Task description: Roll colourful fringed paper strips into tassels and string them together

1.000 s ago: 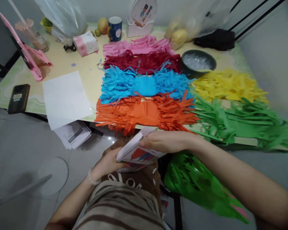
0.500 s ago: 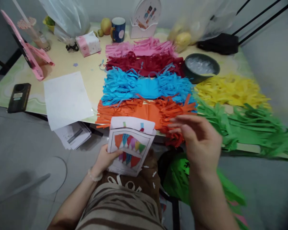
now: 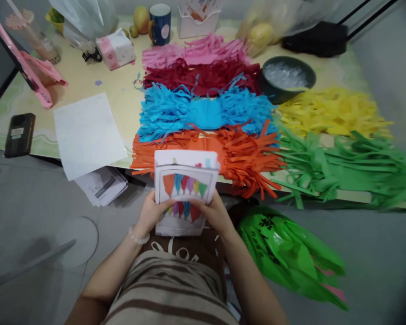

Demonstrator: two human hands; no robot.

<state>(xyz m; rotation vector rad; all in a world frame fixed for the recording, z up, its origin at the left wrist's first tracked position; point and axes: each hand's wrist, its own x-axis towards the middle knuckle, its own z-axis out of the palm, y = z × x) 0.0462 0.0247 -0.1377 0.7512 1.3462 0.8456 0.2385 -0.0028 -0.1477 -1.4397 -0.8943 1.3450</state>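
I hold a small stack of white sheets point(image 3: 184, 180) upright over my lap; the front sheet bears a picture of coloured bunting flags. My left hand point(image 3: 151, 213) grips its lower left edge, and my right hand point(image 3: 214, 214) grips its lower right edge. Both hands are closed on the paper. Just beyond it, orange fringed paper point(image 3: 209, 155) hangs over the near edge of the table point(image 3: 88, 85). Behind that lie blue fringed paper point(image 3: 206, 113), dark red fringed paper point(image 3: 203, 76) and pink fringed paper point(image 3: 194, 52).
Green fringed paper point(image 3: 341, 169) and yellow fringed paper point(image 3: 331, 110) lie to the right, behind them a dark bowl point(image 3: 286, 76). On the left are white sheets point(image 3: 86, 133), a black phone point(image 3: 19, 133), a pink stand point(image 3: 34, 76) and a mug point(image 3: 160, 22). A green plastic bag point(image 3: 291, 255) lies beside my right arm.
The paper stack went from tilted flat to upright facing me. My right hand left it, swung out to the right, then came back and gripped its lower right edge.
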